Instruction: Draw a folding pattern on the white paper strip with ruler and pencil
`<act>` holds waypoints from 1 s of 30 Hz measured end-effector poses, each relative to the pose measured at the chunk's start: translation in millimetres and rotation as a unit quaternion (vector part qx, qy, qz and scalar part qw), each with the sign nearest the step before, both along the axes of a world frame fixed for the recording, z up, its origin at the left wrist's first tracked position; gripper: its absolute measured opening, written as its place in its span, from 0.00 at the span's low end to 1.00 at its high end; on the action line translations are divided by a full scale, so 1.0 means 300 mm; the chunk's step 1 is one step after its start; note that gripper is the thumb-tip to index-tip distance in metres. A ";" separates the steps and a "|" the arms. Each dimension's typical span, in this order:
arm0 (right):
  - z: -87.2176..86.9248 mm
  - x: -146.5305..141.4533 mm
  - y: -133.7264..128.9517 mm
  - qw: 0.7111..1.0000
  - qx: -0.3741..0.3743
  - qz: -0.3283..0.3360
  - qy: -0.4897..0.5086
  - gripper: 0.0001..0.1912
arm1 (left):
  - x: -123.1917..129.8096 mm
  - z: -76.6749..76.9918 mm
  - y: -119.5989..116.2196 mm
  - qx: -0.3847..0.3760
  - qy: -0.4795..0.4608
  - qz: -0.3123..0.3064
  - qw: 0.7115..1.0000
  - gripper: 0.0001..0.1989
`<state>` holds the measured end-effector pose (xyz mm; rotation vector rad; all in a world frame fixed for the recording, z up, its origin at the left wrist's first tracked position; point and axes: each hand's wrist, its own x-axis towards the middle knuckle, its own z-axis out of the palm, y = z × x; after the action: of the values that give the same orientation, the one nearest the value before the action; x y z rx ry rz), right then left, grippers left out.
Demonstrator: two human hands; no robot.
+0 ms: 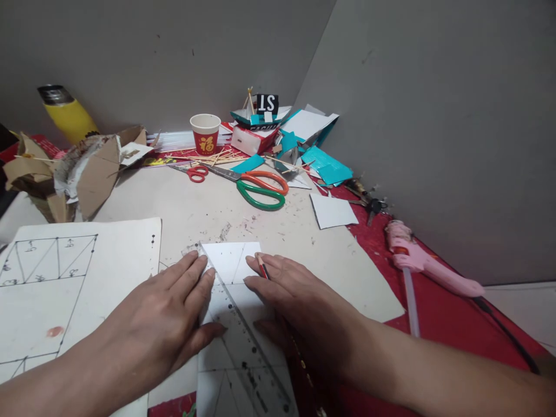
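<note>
My left hand (176, 304) lies with its fingers stretched flat on the upper end of a clear plastic ruler (247, 333). The ruler runs slantwise over a narrow white piece of card (225, 252) marked with pencil lines. A red and black pencil (263, 268) sits in my right hand (299, 295), tip pointing away from me. The fingers of this hand rest on the card's right side, just right of the ruler. To the left lies a larger white sheet (117, 260) with a drawn truss pattern, partly covered by my left forearm.
Scissors with orange and green handles (263, 191) and small red-handled scissors (197, 173) lie beyond my hands. Behind them are a paper cup (205, 133), thin sticks (217, 157) and teal card scraps (328, 165). A pink glue gun (428, 263) lies right, cardboard pieces (98, 176) left.
</note>
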<state>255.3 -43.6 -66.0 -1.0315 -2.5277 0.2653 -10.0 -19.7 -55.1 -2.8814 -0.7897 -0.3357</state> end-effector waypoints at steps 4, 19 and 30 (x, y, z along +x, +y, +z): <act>-0.002 -0.004 0.001 1.000 0.011 -0.003 -0.010 0.17 | 0.008 0.005 0.002 0.015 0.009 -0.003 1.000 0.26; -0.008 -0.003 0.002 1.000 0.010 -0.005 -0.019 0.17 | -0.002 0.004 0.016 -0.001 -0.010 -0.019 1.000 0.23; -0.011 0.004 -0.002 1.000 -0.002 -0.001 -0.008 0.17 | 0.005 0.013 0.020 0.004 -0.011 -0.026 1.000 0.22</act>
<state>256.3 -44.3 -69.4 -1.0430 -2.5405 0.2636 -8.6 -13.6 -51.2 -2.9005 -0.7164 -0.3749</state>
